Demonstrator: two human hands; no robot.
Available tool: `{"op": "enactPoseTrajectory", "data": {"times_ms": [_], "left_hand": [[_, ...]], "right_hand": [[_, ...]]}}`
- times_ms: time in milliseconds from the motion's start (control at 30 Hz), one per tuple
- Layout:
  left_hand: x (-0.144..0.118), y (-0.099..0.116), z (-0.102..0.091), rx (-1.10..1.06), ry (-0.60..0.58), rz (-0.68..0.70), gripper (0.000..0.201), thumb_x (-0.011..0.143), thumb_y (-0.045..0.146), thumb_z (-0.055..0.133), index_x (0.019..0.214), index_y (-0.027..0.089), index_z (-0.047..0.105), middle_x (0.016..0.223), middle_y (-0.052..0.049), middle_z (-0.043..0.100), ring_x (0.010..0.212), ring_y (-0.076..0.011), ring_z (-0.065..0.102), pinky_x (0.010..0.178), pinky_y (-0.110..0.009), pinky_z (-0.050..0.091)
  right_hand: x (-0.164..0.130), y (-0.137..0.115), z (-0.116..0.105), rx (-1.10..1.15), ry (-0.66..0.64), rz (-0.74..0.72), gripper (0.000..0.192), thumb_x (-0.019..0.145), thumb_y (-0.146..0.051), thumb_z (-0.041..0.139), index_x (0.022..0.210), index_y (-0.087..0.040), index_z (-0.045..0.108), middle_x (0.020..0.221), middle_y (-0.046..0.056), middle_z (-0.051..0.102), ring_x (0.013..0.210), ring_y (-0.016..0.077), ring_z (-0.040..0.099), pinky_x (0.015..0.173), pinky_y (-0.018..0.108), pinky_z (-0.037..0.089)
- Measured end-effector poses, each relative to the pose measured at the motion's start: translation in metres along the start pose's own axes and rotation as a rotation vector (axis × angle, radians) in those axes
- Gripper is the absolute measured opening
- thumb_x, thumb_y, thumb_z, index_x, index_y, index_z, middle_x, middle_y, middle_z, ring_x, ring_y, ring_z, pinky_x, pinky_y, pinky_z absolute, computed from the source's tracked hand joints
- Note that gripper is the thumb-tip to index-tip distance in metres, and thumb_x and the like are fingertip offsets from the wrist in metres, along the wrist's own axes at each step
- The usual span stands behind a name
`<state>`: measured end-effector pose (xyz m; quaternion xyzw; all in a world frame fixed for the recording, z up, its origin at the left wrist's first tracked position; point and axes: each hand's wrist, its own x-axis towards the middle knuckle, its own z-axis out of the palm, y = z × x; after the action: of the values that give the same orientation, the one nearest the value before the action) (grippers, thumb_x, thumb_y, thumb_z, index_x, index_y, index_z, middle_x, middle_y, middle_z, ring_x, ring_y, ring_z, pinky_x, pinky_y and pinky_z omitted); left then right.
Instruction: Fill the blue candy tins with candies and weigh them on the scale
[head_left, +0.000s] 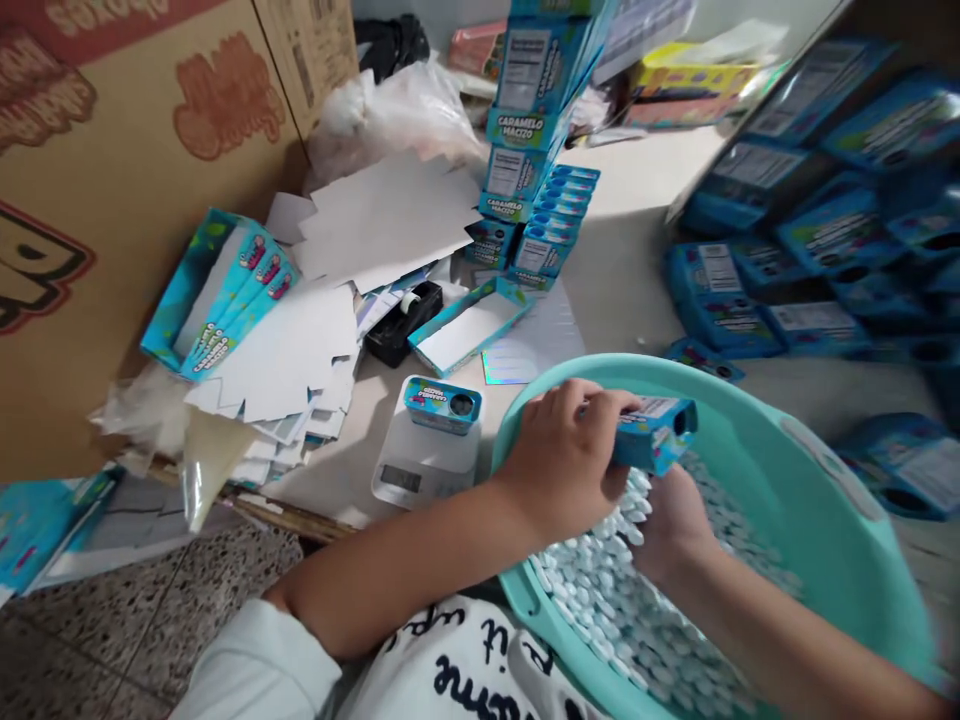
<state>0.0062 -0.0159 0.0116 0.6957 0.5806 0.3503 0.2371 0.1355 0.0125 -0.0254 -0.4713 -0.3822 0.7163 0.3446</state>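
Note:
My left hand [562, 455] grips a small blue candy box [656, 432] over a large teal basin [817, 470]. The basin is full of small pale blue wrapped candies [600, 590]. Under the box, my right hand [670, 520] lies palm up among the candies, its fingers partly hidden by my left hand; whether it holds candies I cannot tell. To the left of the basin, a white kitchen scale [420, 460] carries another small blue box [442, 404].
Flat white carton blanks [300, 350] and blue printed cartons [225, 290] pile at the left beside a big brown cardboard box [112, 200]. A black tape dispenser [403, 320] lies mid-table. Filled blue boxes stack at the back [532, 120] and right [825, 230].

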Motion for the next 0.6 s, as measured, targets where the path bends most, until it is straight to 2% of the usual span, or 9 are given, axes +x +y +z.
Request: {"op": "enactPoseTrajectory", "data": {"times_ms": [133,200,300,400,467,600], "left_hand": [[-0.005,-0.001,-0.003,-0.168,0.129,0.068,0.051,0.081,0.010,0.066,0.127,0.023,0.048,0.123,-0.010,0.058,0.120,-0.0267,0.060,0.106,-0.039,0.050],[-0.008,-0.002,-0.004,-0.218,0.187,0.078,0.046,0.085,0.011,0.066,0.126,0.023,0.050,0.120,-0.009,0.059,0.117,-0.0254,0.061,0.104,-0.038,0.051],[-0.012,-0.003,-0.003,-0.224,0.210,0.070,0.038,0.088,0.013,0.066,0.123,0.021,0.054,0.116,-0.009,0.060,0.114,-0.0245,0.063,0.100,-0.037,0.053],[-0.013,-0.003,-0.001,-0.212,0.161,0.051,0.034,0.088,0.016,0.068,0.120,0.021,0.058,0.115,-0.008,0.062,0.112,-0.0246,0.064,0.097,-0.037,0.054],[-0.012,-0.003,0.000,-0.222,0.073,0.047,0.034,0.086,0.012,0.069,0.118,0.021,0.061,0.114,-0.007,0.065,0.111,-0.0244,0.065,0.097,-0.037,0.054],[-0.008,-0.003,0.002,-0.279,-0.069,0.061,0.039,0.080,0.003,0.069,0.114,0.020,0.064,0.113,-0.007,0.067,0.110,-0.0239,0.067,0.096,-0.036,0.056]], "right_hand": [[0.009,-0.003,-0.016,0.228,0.108,0.041,0.016,0.074,-0.041,0.061,0.077,-0.026,0.066,0.071,0.004,0.071,0.086,0.0298,0.072,0.086,0.045,0.061],[0.012,-0.011,-0.022,0.337,0.162,-0.020,0.013,0.072,-0.037,0.062,0.075,-0.025,0.062,0.067,0.001,0.069,0.074,0.0251,0.070,0.076,0.041,0.062],[0.010,-0.030,-0.031,0.511,0.261,-0.121,0.007,0.072,-0.029,0.060,0.076,-0.023,0.058,0.067,-0.001,0.068,0.064,0.0173,0.066,0.062,0.029,0.059],[0.002,-0.054,-0.038,0.658,0.348,-0.173,0.005,0.073,-0.023,0.055,0.077,-0.021,0.057,0.070,-0.001,0.068,0.065,0.0145,0.066,0.056,0.023,0.057],[-0.006,-0.066,-0.038,0.718,0.374,-0.215,0.005,0.074,-0.022,0.053,0.078,-0.021,0.057,0.070,0.000,0.068,0.066,0.0139,0.066,0.057,0.022,0.057],[-0.015,-0.076,-0.033,0.751,0.387,-0.275,0.005,0.076,-0.023,0.052,0.079,-0.021,0.056,0.070,-0.001,0.066,0.064,0.0115,0.065,0.056,0.019,0.056]]}}
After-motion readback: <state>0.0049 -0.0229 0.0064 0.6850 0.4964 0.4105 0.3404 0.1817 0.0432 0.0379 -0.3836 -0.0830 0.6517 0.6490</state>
